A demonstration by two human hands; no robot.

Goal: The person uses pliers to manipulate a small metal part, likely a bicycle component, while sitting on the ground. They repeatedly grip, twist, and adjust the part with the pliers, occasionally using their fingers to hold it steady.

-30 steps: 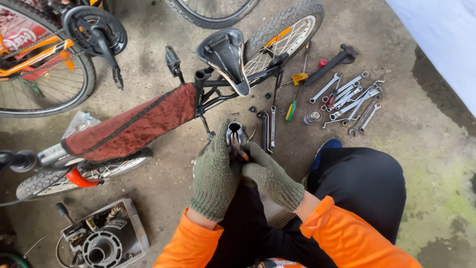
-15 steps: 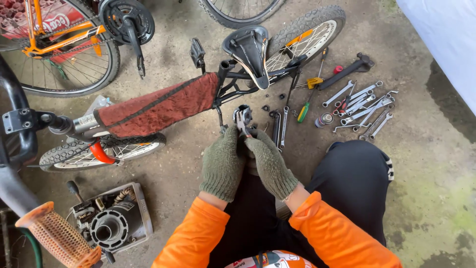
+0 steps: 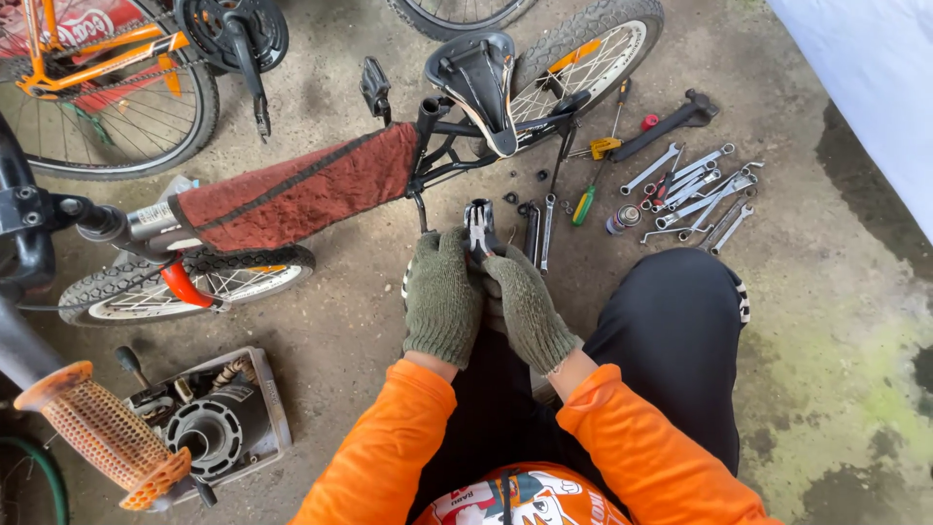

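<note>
- Gripping a small silver-and-black metal bicycle part (image 3: 478,226), both gloved hands meet just above the person's lap, low over the concrete floor (image 3: 369,321), so the piece sits close under the eyes.
- The left hand in its green knitted glove (image 3: 442,297) has its fingers closed around the part from below, seemingly to steady it.
- The right hand in a matching green glove (image 3: 530,306) has its fingers pinched together on the part's side, touching the left hand.
- Just beyond the part, 2 dark spanners (image 3: 537,229) lie side by side on the floor, within easy reach.
- A small bicycle with a red cloth-wrapped frame (image 3: 301,190) lies on its side ahead of the hands; its black saddle (image 3: 481,83) points toward the person.
- 1 green-handled screwdriver (image 3: 583,204) and 1 yellow-handled screwdriver (image 3: 607,146) lie beside a fanned cluster of silver spanners (image 3: 695,190), too overlapped to count exactly.
- 1 grey engine casing (image 3: 209,428) sits to the left, near 1 orange handlebar grip (image 3: 102,437).
- 1 orange bicycle (image 3: 97,58) stands at the far left.
</note>
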